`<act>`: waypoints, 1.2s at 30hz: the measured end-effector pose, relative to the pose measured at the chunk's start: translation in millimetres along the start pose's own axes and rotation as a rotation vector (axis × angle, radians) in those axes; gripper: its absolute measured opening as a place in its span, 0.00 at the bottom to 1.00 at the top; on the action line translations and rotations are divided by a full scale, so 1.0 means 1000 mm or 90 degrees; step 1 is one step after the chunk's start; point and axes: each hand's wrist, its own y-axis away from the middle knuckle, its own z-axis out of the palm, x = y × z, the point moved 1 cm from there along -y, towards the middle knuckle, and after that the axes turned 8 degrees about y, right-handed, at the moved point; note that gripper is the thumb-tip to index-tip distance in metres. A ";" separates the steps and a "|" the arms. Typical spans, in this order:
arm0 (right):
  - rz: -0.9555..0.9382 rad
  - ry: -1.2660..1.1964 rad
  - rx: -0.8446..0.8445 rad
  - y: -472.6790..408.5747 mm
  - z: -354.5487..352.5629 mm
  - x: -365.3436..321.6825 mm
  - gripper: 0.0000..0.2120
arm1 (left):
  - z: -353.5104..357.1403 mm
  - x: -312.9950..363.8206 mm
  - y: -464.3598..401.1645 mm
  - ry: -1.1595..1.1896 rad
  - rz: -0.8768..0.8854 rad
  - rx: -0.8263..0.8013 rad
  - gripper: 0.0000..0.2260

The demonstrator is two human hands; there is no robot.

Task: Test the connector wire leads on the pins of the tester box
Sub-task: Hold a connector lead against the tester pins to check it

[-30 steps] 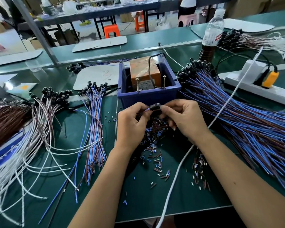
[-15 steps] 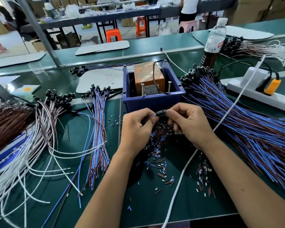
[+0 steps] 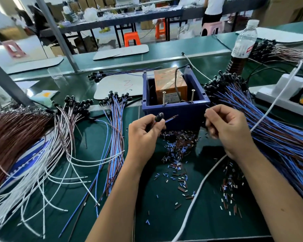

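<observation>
The tester is a blue bin [image 3: 175, 110] with an orange box [image 3: 168, 81] inside and two upright screw pins [image 3: 164, 97] [image 3: 192, 96] at its front. My left hand [image 3: 143, 135] grips a black connector [image 3: 159, 117] in front of the bin. Its blue and brown leads [image 3: 171, 118] point right toward the bin wall, below the pins. My right hand [image 3: 224, 128] hovers at the bin's right front corner with fingers curled and thumb against forefinger. Whether it pinches anything is too small to tell.
Bundles of blue-brown wires with black connectors lie right [image 3: 269, 130] and left [image 3: 114, 130] of the bin; white and brown wires [image 3: 42, 154] spread far left. Cut insulation bits [image 3: 178, 154] litter the green mat. A white cable [image 3: 208, 175], power strip [image 3: 283, 98] and bottle [image 3: 243, 42] sit right.
My hands, joined on the connector before, have separated. The left one keeps the connector and moved left; the right one pulled away to the right.
</observation>
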 end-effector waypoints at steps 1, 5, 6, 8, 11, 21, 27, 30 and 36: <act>-0.001 0.029 -0.006 0.001 0.001 0.000 0.06 | -0.001 0.000 0.001 0.015 -0.008 -0.002 0.11; 0.015 0.045 -0.068 0.008 0.022 0.000 0.02 | 0.009 0.001 0.000 0.072 -0.037 -0.002 0.12; 0.019 0.019 -0.073 0.010 0.027 -0.001 0.03 | 0.012 0.000 0.000 0.082 -0.040 -0.002 0.11; 0.028 -0.045 -0.068 0.014 0.039 -0.004 0.04 | 0.017 0.000 0.002 0.074 -0.035 -0.021 0.10; 0.042 -0.118 -0.037 0.019 0.051 -0.008 0.04 | 0.028 0.001 0.006 0.034 -0.004 -0.051 0.08; 0.038 -0.114 -0.004 0.019 0.046 -0.013 0.05 | 0.033 0.012 0.013 -0.217 0.287 0.159 0.05; 0.052 -0.285 0.007 0.012 0.036 -0.018 0.10 | 0.023 0.013 0.008 -0.134 0.239 0.305 0.07; 0.048 -0.334 0.001 0.011 0.031 -0.021 0.13 | 0.023 0.015 0.009 -0.091 0.196 0.330 0.07; 0.008 -0.229 0.055 0.012 0.031 -0.020 0.11 | 0.026 0.013 0.009 -0.043 0.143 0.314 0.06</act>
